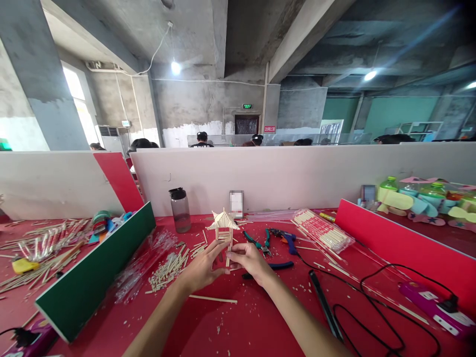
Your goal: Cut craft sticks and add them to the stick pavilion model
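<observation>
Grip: left hand [203, 270] and right hand [250, 262] are pinching the legs of a stick pavilion [223, 224].
The pavilion is being held upright mid-surface [238, 327], just left of the green pliers [260, 243].

The legs of the stick pavilion [223, 225] are partly hidden in the grip of the left hand [203, 270] and right hand [250, 263]. Just behind it, a small upright object [236, 203] is blurred out. Far to its right is another blurred patch [369, 193]. Beyond it, the partition [297, 173] hides people [203, 138] below their heads.
</observation>
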A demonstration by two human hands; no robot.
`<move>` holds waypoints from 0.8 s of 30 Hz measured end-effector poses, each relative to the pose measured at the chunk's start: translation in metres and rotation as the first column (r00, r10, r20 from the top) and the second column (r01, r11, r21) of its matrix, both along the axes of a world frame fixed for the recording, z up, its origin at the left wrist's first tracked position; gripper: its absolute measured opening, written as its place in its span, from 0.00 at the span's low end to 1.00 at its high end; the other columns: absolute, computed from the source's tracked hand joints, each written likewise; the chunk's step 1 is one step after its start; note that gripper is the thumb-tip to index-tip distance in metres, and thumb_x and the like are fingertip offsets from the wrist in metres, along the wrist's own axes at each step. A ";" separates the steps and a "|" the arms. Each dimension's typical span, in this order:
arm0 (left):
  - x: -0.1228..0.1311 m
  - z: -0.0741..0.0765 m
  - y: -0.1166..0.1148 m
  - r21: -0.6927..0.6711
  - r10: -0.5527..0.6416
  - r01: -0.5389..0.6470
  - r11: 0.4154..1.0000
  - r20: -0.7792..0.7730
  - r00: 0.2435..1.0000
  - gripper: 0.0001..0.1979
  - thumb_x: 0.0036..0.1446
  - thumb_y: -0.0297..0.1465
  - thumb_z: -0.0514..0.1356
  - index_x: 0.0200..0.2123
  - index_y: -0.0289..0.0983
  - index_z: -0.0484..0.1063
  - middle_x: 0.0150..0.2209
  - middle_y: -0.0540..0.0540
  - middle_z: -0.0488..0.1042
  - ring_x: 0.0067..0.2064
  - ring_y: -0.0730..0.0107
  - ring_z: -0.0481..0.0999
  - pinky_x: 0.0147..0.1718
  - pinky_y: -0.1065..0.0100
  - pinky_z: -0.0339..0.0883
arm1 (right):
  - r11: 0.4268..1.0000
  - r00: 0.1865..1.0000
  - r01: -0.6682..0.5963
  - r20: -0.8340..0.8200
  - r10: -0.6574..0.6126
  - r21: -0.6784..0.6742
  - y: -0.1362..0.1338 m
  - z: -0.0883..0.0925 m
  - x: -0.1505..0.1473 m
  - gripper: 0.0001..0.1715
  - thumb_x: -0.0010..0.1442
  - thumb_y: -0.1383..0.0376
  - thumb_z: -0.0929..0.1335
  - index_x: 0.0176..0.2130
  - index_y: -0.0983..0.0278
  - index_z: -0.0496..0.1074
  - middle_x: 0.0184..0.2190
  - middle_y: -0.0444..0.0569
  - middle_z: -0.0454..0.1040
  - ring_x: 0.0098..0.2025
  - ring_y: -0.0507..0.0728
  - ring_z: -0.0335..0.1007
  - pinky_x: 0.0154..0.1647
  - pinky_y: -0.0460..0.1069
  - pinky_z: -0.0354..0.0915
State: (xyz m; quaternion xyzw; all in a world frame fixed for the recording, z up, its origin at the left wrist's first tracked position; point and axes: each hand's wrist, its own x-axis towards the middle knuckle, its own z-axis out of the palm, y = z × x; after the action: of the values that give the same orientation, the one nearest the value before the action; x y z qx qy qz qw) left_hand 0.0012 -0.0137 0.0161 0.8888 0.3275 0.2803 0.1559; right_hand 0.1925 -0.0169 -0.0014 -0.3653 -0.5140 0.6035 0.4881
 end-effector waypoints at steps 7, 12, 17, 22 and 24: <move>-0.001 0.003 -0.002 0.001 -0.011 0.011 1.000 0.025 1.000 0.28 0.58 0.35 0.63 0.61 0.45 0.62 0.54 0.43 0.69 0.53 0.61 0.72 0.53 0.63 0.67 | 0.999 0.999 -0.035 0.025 0.035 0.016 0.002 -0.003 0.003 0.25 0.39 0.49 0.79 0.30 0.65 0.78 0.26 0.44 0.75 0.29 0.54 0.71 0.36 0.52 0.71; -0.001 0.007 -0.003 0.008 -0.028 0.028 1.000 -0.009 1.000 0.27 0.59 0.37 0.62 0.61 0.45 0.62 0.56 0.42 0.68 0.55 0.60 0.71 0.55 0.63 0.65 | 1.000 0.998 -0.025 0.059 0.024 0.010 0.001 -0.002 0.002 0.25 0.39 0.49 0.78 0.30 0.65 0.78 0.25 0.44 0.74 0.29 0.55 0.72 0.37 0.52 0.71; -0.023 0.006 0.014 -0.055 0.195 -0.199 0.978 -0.065 0.979 0.22 0.63 0.38 0.55 0.60 0.42 0.63 0.52 0.41 0.73 0.44 0.62 0.76 0.43 0.65 0.70 | 0.997 0.994 0.060 0.092 -0.063 0.044 0.006 -0.001 0.007 0.27 0.39 0.46 0.77 0.29 0.66 0.76 0.28 0.46 0.77 0.29 0.56 0.73 0.37 0.52 0.71; -0.033 -0.011 0.029 -0.006 0.395 -0.412 0.911 -0.273 0.877 0.17 0.63 0.33 0.53 0.54 0.40 0.70 0.52 0.38 0.74 0.48 0.56 0.76 0.45 0.63 0.67 | 0.984 0.966 0.071 0.235 -0.108 0.161 0.016 -0.010 0.016 0.22 0.48 0.50 0.74 0.33 0.66 0.76 0.29 0.50 0.78 0.31 0.58 0.75 0.33 0.51 0.71; -0.027 -0.019 0.027 0.009 0.364 -0.383 0.924 -0.335 0.869 0.18 0.62 0.33 0.54 0.54 0.42 0.72 0.51 0.39 0.74 0.49 0.56 0.76 0.46 0.63 0.67 | 0.965 0.925 0.065 0.348 -0.154 0.254 0.014 -0.012 0.016 0.19 0.52 0.54 0.72 0.38 0.66 0.76 0.31 0.51 0.79 0.31 0.58 0.76 0.32 0.49 0.70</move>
State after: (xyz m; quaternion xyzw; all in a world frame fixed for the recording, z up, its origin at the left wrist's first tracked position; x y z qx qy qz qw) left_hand -0.0259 0.0138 -0.0030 0.8379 0.5225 0.1426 0.0672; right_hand 0.2084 -0.0024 -0.0131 -0.4384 -0.6427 0.4309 0.4572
